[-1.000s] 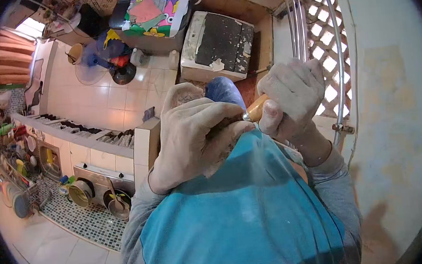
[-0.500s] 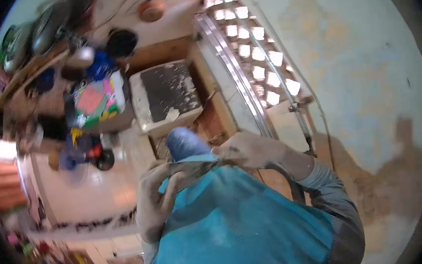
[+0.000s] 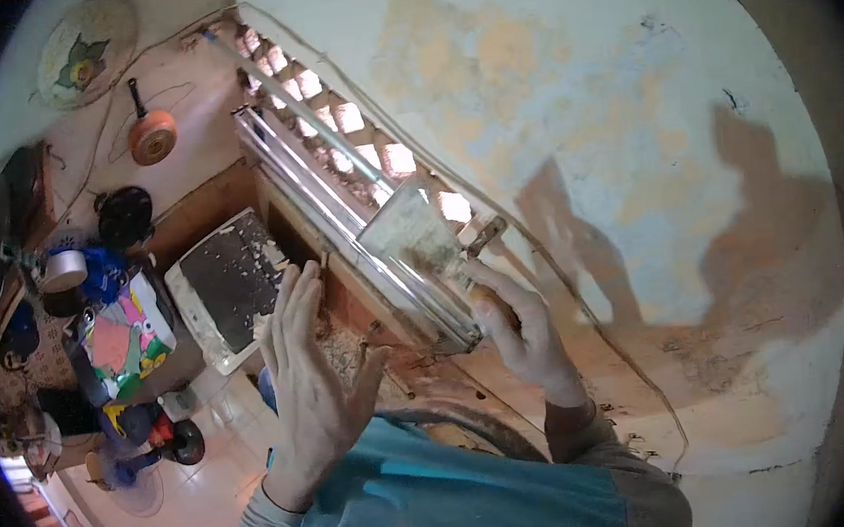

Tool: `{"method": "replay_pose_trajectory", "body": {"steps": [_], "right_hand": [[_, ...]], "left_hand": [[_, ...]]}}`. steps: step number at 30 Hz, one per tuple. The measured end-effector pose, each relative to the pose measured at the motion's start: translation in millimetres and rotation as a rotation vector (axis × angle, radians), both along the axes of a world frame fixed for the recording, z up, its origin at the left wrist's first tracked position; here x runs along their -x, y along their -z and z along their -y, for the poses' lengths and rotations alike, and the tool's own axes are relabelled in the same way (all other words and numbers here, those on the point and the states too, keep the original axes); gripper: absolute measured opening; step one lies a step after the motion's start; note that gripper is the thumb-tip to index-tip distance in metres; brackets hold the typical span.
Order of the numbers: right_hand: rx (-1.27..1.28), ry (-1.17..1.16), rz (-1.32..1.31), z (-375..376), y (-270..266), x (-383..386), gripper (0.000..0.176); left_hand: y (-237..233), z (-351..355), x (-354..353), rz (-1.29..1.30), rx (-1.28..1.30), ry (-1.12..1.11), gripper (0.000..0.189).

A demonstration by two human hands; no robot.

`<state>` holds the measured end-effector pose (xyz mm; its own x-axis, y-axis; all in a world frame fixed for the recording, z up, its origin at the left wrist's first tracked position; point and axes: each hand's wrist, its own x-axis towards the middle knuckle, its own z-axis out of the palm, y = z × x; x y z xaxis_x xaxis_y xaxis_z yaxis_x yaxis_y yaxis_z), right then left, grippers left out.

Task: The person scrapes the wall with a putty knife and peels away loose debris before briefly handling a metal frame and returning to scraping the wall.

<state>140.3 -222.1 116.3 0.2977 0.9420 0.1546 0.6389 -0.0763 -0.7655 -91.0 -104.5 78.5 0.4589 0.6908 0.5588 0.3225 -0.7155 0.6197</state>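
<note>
My right hand (image 3: 524, 335) is wrapped round the handle of a wide, flat scraper (image 3: 411, 229), whose pale, dusty blade points up and left over the metal rails. My left hand (image 3: 311, 374) is raised with its fingers stretched out and nothing in it. Just beyond its fingertips lies a white box with a dark top (image 3: 233, 280), strewn with pale flakes. A teal shirt (image 3: 443, 503) covers my body below both hands.
Metal rails (image 3: 326, 202) run beside a lattice opening. Right of them is a wall (image 3: 631, 125) with peeling patches and a loose cable. An orange pan (image 3: 152, 137) hangs at the upper left. A colourful bag (image 3: 128, 339) and a fan (image 3: 135, 479) stand left.
The view has turned toward the wall. My hands have come apart from the shirt's edge; my left hand has opened and lifted, and the scraper now shows in my right hand.
</note>
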Motion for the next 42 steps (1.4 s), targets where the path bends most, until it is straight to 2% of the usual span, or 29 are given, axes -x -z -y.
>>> {"method": "replay_pose_trajectory", "body": {"steps": [2, 3, 5, 6, 8, 9, 10, 12, 14, 16, 18, 21, 23, 25, 28, 29, 36, 38, 40, 42], "right_hand": [[-0.200, 0.112, 0.040, -4, 6, -28, 0.044], [-0.207, 0.122, 0.046, -8, 9, -40, 0.044], [-0.456, 0.280, 0.022, -17, 14, -58, 0.048], [-0.460, 0.287, 0.022, -20, 12, -64, 0.048], [-0.405, 0.391, 0.041, -27, 4, -73, 0.051], [-0.513, 0.378, 0.112, -37, 1, -74, 0.052], [-0.519, 0.380, 0.111, -44, -4, -77, 0.052], [-0.632, 0.346, 0.137, -54, -10, -81, 0.051], [-0.607, 0.420, 0.128, -58, 7, -93, 0.051], [-0.721, 0.458, 0.383, -67, 11, -100, 0.051], [-0.749, 0.503, 0.346, -68, 9, -99, 0.050], [-0.622, 0.559, 0.254, -64, -6, -89, 0.049], [-0.640, 0.540, 0.313, -65, -8, -89, 0.047], [-0.703, 0.512, 0.496, -69, -8, -94, 0.046], [-0.727, 0.459, 0.393, -73, -8, -94, 0.046], [-0.606, 0.492, 0.310, -71, -16, -88, 0.047], [-0.723, 0.536, 0.520, -89, -22, -84, 0.052], [-0.647, 0.555, 0.488, -84, -25, -77, 0.052], [-0.553, 0.588, 0.272, -84, -27, -74, 0.049], [-0.608, 0.601, 0.322, -90, -22, -80, 0.048]], "left_hand": [[-5, -2, -25, -0.058, 0.040, 0.135, 0.091], [-9, -3, -38, -0.113, 0.001, 0.172, 0.090], [-8, -9, -68, -0.164, -0.065, 0.244, 0.082], [-14, -15, -85, -0.191, -0.096, 0.285, 0.078], [-27, -33, -124, -0.273, -0.290, 0.319, 0.085], [-37, -43, -145, -0.320, -0.458, 0.282, 0.077], [-45, -51, -166, -0.321, -0.465, 0.283, 0.077], [-55, -64, -205, -0.229, -0.753, 0.316, 0.070], [-59, -66, -237, -0.143, -0.702, 0.395, 0.071], [-59, -65, -257, -0.074, -0.647, 0.493, 0.071], [-58, -63, -269, 0.036, -0.485, 0.538, 0.074], [-54, -62, -276, 0.077, -0.440, 0.563, 0.074], [-53, -61, -278, 0.141, -0.385, 0.549, 0.075], [-54, -62, -277, 0.112, -0.401, 0.521, 0.075], [-59, -67, -273, 0.064, -0.415, 0.486, 0.075], [-60, -68, -271, 0.059, -0.405, 0.482, 0.075], [-67, -77, -270, 0.089, -0.350, 0.499, 0.074], [-70, -75, -270, 0.071, -0.355, 0.507, 0.074], [-75, -75, -268, 0.041, -0.326, 0.516, 0.075], [-71, -77, -272, 0.021, -0.359, 0.516, 0.076]]}}
